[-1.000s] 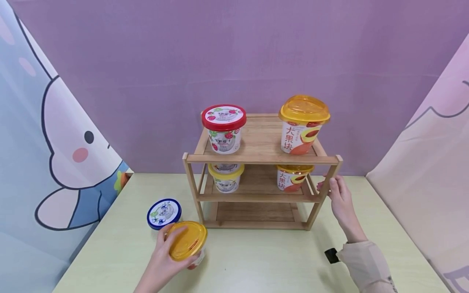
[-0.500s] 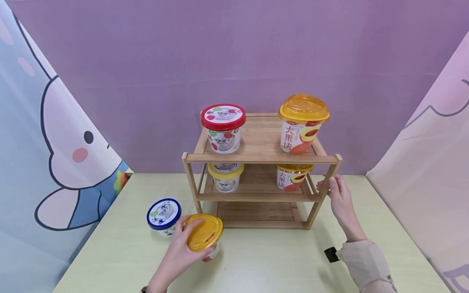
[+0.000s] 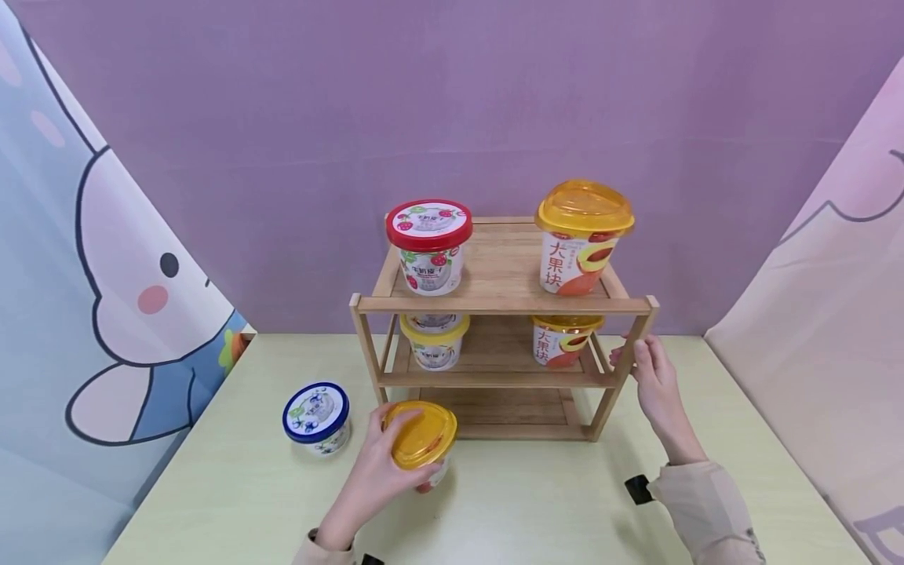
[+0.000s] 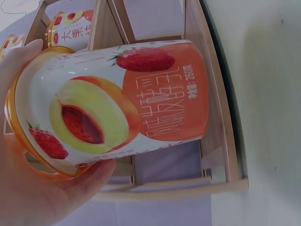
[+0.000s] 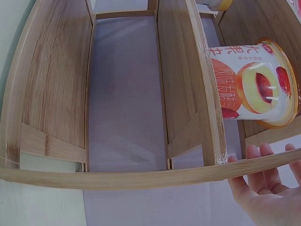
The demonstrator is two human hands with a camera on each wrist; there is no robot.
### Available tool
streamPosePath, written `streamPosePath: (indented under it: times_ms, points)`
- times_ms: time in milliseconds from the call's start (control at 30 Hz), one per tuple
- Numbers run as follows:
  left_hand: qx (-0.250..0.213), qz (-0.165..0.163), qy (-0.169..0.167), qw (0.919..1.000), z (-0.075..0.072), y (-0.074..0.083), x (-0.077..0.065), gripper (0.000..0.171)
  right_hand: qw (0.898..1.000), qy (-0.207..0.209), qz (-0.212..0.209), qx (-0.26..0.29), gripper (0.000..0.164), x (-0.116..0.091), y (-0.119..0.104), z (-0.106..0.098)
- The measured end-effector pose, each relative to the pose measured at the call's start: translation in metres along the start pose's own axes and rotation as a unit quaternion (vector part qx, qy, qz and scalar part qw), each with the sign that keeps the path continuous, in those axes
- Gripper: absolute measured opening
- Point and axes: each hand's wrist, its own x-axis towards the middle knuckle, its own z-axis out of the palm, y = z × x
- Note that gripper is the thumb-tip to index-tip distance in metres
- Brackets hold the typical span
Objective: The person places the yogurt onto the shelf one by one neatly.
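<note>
In the head view, my left hand (image 3: 381,471) grips a yogurt cup (image 4: 127,103) by its orange lid (image 3: 424,434), fingers and thumb round the rim. White with peach and strawberry pictures, the cup is close in front of the rack's lower left part. My right hand (image 3: 658,384) holds the right front post of the three-tier wooden rack (image 3: 494,304), its fingers (image 5: 270,174) behind the post in the right wrist view. To the left of the held cup, a blue-lidded cup (image 3: 317,416) stands upright on the table.
On the rack's top shelf stand a red-lidded cup (image 3: 431,249) and an orange-lidded peach yogurt cup (image 3: 585,239). The middle shelf bears a yellow-lidded cup (image 3: 434,343) and another peach yogurt cup (image 3: 565,342). A purple cloth (image 3: 452,102) hangs behind the rack.
My left hand has carried the yogurt cup rightward and slightly farther from me, from beside the blue-lidded cup to the rack's front left. My right hand stays on the post.
</note>
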Motion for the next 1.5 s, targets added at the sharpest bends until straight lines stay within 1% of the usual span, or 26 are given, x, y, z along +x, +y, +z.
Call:
streamPosePath:
  times_ms: [67, 167, 367, 567, 667, 867, 933, 1267, 1400, 1500]
  points:
    - [0.002, 0.01, 0.003, 0.9999, 0.003, 0.002, 0.002, 0.066, 1.0, 0.0, 0.0, -0.001, 0.017, 0.0, 0.0, 0.0]
    - [0.002, 0.012, 0.007, 0.9999, 0.009, 0.006, 0.005, 0.066, 1.0, 0.0, 0.0, -0.001, 0.019, 0.0, 0.0, 0.0]
    - [0.011, 0.027, 0.006, 0.9996, 0.021, 0.013, 0.009, 0.065, 1.0, 0.002, -0.002, 0.008, 0.022, 0.0, 0.0, 0.001]
    - [0.022, 0.033, 0.002, 0.9992, 0.034, 0.022, 0.012, 0.065, 1.0, 0.002, -0.003, 0.008, 0.017, 0.0, 0.001, 0.0]
    - [0.027, 0.038, 0.006, 0.9989, 0.041, 0.027, 0.013, 0.065, 1.0, 0.003, -0.001, 0.008, 0.017, 0.0, 0.001, 0.0]
    - [0.042, 0.065, 0.022, 0.9967, 0.058, 0.034, 0.015, 0.067, 1.0, 0.005, 0.001, 0.005, 0.017, 0.0, 0.001, 0.001]
    - [0.046, 0.07, 0.026, 0.9962, 0.063, 0.037, 0.015, 0.067, 1.0, 0.004, 0.001, 0.004, 0.017, 0.0, 0.0, 0.001]
    - [0.051, 0.059, 0.018, 0.9968, 0.088, 0.05, 0.019, 0.068, 1.0, 0.005, 0.001, 0.0, 0.017, 0.0, 0.0, 0.001]
    - [0.062, 0.065, 0.026, 0.9957, 0.098, 0.055, 0.021, 0.068, 1.0, 0.006, -0.002, 0.004, 0.017, 0.0, 0.001, 0.001]
    - [0.065, 0.066, 0.04, 0.9949, 0.106, 0.059, 0.023, 0.067, 1.0, 0.007, -0.004, 0.009, 0.017, 0.0, 0.001, 0.001]
